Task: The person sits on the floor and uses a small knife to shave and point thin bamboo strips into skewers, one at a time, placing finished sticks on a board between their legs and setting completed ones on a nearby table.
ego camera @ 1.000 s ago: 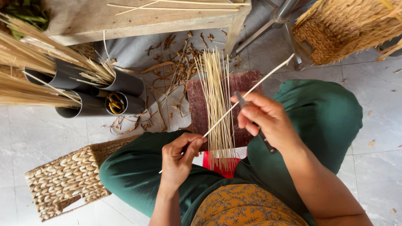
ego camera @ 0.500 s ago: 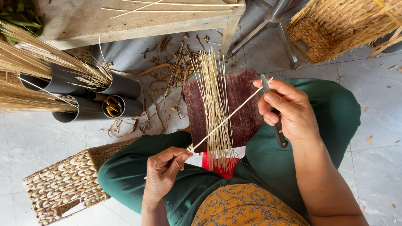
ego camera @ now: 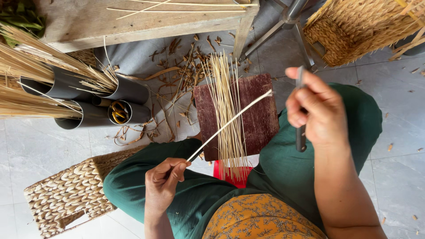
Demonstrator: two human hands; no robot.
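Note:
My left hand (ego camera: 163,181) pinches the near end of a long pale stick (ego camera: 230,124) that slants up to the right over a dark red wooden board (ego camera: 259,119). My right hand (ego camera: 312,106) grips a dark slim knife (ego camera: 301,132), its blade pointing up, held apart from the stick's far tip. A bundle of thin pale sticks (ego camera: 226,115) lies lengthwise on the board, reaching a red object (ego camera: 228,177) at its near end. I sit cross-legged in green trousers (ego camera: 283,168).
Dark tubes (ego camera: 128,90) packed with straw lie at the left, one holding yellow-handled scissors (ego camera: 118,113). A woven basket (ego camera: 66,199) sits at lower left, another (ego camera: 354,26) at upper right. A wooden bench (ego camera: 133,22) and metal stand legs (ego camera: 283,26) are ahead. Bark shavings (ego camera: 186,75) litter the tiled floor.
My right hand has pulled the knife off the stick and lifted to the right. The stick's free end now shows past the board, and my left hand has kept its pinch.

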